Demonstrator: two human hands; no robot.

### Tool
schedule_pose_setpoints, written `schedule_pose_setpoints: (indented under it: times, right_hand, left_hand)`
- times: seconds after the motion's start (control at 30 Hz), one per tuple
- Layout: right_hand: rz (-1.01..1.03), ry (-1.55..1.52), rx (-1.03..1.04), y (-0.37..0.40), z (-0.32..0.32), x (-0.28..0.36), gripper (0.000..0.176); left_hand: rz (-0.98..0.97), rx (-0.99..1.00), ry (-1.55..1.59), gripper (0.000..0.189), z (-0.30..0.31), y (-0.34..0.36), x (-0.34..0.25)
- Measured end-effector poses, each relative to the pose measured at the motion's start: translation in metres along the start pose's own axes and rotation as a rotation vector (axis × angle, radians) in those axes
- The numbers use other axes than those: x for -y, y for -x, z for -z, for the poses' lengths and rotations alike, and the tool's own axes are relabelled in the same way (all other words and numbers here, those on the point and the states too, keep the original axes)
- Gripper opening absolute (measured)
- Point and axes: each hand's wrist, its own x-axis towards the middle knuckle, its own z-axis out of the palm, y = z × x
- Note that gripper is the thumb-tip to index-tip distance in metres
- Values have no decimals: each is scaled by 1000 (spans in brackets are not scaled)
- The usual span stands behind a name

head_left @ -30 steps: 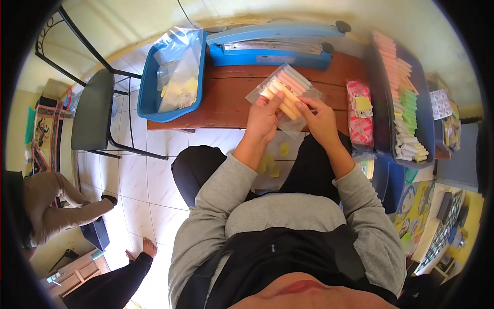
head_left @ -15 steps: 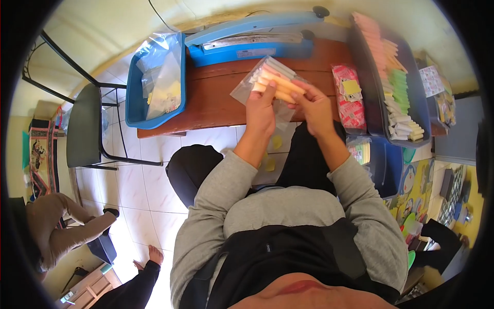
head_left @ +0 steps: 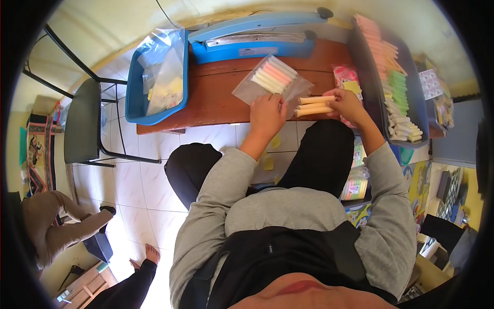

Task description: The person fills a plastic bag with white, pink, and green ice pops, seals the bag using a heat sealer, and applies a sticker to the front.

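Observation:
My right hand [head_left: 347,105] pinches a few pale orange sticks [head_left: 314,105] at their right ends, above the front edge of the brown table [head_left: 206,98]. Left of them, my left hand [head_left: 268,114] has its fingers together on the lower edge of a clear plastic bag [head_left: 244,88]. White, pink and cream sticks [head_left: 275,74] lie side by side in or on this bag. Whether my left fingers grip the plastic is hard to see, as the fingertips are partly hidden.
Behind the bag stands a blue sealer [head_left: 252,49]. On the left is a blue tray [head_left: 131,110] with plastic bags. A dark bin [head_left: 419,98] of coloured sticks and a pink packet [head_left: 342,77] are on the right. Other people sit at the lower left.
The orange sticks have moved right and down in my right hand, away from the bag. My left hand has let go of them and moved down to the bag's lower edge.

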Motion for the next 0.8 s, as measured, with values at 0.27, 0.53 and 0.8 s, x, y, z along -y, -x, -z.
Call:
schedule_pose_setpoints:
  times: [0.27, 0.53, 0.8]
  right_hand:
    - [-17, -304, 16, -37, -74, -2, 25]
    - [-94, -587, 261, -37, -116, 7, 19]
    - [-102, -702, 382, -49, -125, -6, 33]
  left_hand:
    - [195, 70, 96, 9, 7, 6, -11]
    - [210, 40, 183, 10, 20, 5, -10]
    - [227, 112, 271, 14, 20, 8, -4]
